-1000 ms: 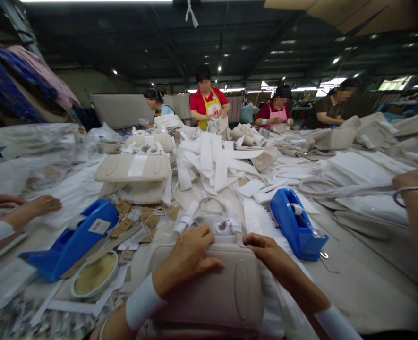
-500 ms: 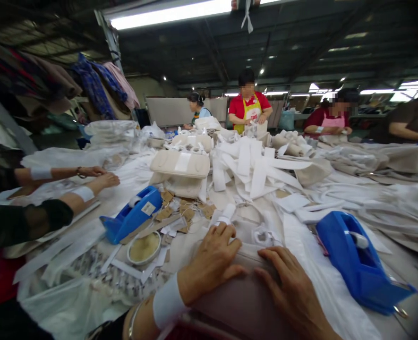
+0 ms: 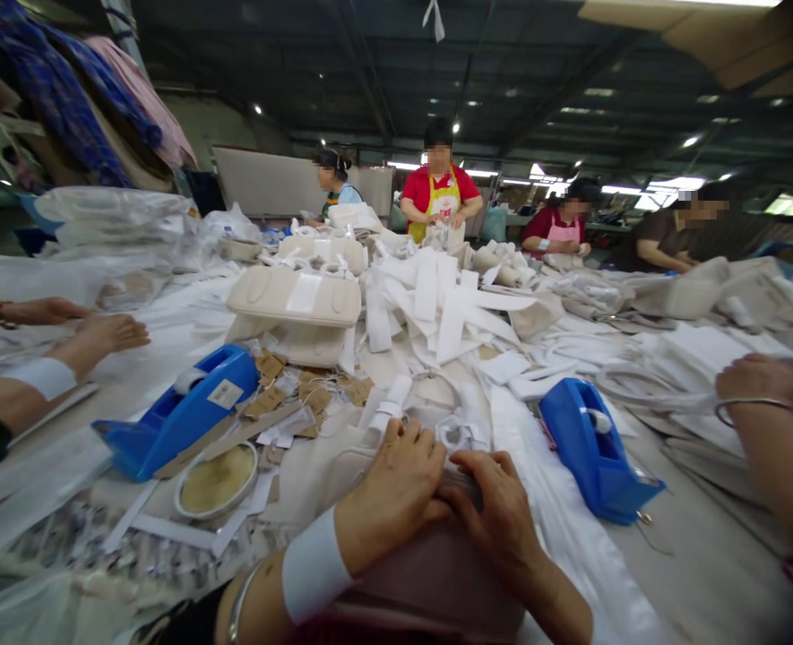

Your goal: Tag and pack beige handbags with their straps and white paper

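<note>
A beige bag (image 3: 436, 573) lies in front of me at the bottom centre, its lower part in shadow. My left hand (image 3: 396, 488), with a white band round the wrist, rests over the bag's upper edge, fingers bent and closed on it. Beside it my right hand (image 3: 494, 506) has its thumb and fingers on the same edge. The two hands almost touch. Just beyond them are the bag's handle and white wrapping (image 3: 460, 430). What lies under the fingers is partly hidden.
Blue tape dispensers stand left (image 3: 181, 412) and right (image 3: 594, 448). A round dish (image 3: 216, 481) and brown tags (image 3: 315, 390) lie at left. Wrapped bags (image 3: 295, 296) and white strips (image 3: 436, 296) are piled beyond. Other people's hands reach in at both sides.
The view has swung to the right, and another person's hand has come into view at the right edge. My right hand has moved closer to my left hand on the bag.
</note>
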Action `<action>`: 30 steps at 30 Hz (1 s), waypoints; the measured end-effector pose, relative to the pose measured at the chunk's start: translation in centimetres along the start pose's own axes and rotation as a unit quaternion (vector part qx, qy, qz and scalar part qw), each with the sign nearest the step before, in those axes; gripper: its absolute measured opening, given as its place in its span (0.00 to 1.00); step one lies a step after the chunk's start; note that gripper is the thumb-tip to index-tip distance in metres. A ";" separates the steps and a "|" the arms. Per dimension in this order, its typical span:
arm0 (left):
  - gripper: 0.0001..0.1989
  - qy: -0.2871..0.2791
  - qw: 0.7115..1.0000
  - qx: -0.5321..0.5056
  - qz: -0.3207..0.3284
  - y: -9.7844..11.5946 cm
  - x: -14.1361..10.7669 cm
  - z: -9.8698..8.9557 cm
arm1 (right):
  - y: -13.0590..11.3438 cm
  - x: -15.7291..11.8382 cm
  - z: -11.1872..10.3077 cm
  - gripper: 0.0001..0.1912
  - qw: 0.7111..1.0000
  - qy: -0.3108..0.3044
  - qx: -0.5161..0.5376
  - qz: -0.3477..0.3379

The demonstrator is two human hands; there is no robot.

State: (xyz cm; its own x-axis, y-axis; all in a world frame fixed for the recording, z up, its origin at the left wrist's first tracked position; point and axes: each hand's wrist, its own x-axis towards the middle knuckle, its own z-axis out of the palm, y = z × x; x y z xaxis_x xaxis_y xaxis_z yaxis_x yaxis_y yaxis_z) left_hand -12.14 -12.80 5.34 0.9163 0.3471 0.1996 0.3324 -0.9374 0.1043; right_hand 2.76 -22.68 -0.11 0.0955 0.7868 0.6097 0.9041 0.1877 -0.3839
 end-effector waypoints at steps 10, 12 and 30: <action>0.25 -0.127 0.978 -0.165 0.028 -1.3 2.9 -0.5 | 1.7 -1.8 -1.2 0.34 0.921 0.078 0.170 0.342; 0.30 -0.142 0.970 -0.195 0.032 -1.5 3.1 -0.5 | 2.3 -2.4 -1.6 0.39 0.860 0.035 0.266 0.435; 0.33 -0.184 0.969 -0.160 0.038 -1.4 3.9 -0.4 | 2.7 -0.7 -2.7 0.31 0.730 -0.109 0.505 0.448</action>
State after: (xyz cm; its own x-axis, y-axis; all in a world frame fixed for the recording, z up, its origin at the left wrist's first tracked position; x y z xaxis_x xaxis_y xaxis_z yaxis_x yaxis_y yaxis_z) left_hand -9.14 -10.08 6.40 0.9724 0.1892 -0.1368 0.2295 -0.8822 0.4111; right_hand 6.24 -24.28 0.35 0.2917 0.9138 -0.2827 -0.2582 -0.2093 -0.9431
